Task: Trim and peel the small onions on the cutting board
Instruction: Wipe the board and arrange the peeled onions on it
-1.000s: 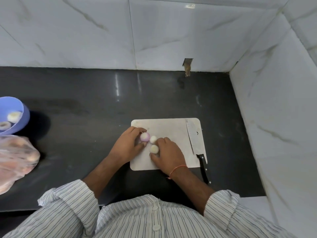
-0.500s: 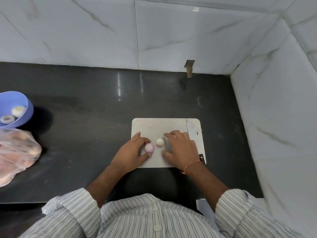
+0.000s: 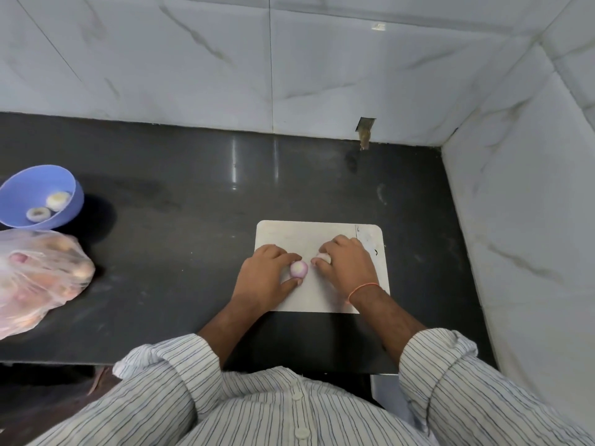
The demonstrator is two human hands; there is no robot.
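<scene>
left hand [image 3: 262, 273]: palm down on left half of cutting board [image 3: 291, 233], forearm coming in from lower left; thumb and index curled round pinkish onion [image 3: 299, 268], pinching it on the board
right hand [image 3: 346, 265]: palm down on right half of board, knuckles up, forearm from lower right, orange thread on wrist; fingers curled over white onion [image 3: 323, 258], thumb tip at its near side, holding it
pinkish onion: mid-board, partly pink skin, between the two hands
white onion: just right of pinkish one, near but apart, mostly hidden under right fingers
cutting board: white, on dark countertop [image 3: 177, 252], near front edge, close to right wall
knife [image 3: 370, 239]: blade part visible at board's right edge, rest hidden by right hand and wrist
bowl [image 3: 19, 194]: blue, far left on counter, two pale onion pieces [image 3: 58, 199] inside
plastic bag [image 3: 35, 278]: clear, just in front of bowl, brownish onions inside, partly out of view
walls: white marble tile behind and to right
shirt [image 3: 289, 407]: striped, sleeves rolled, fills bottom of view
</scene>
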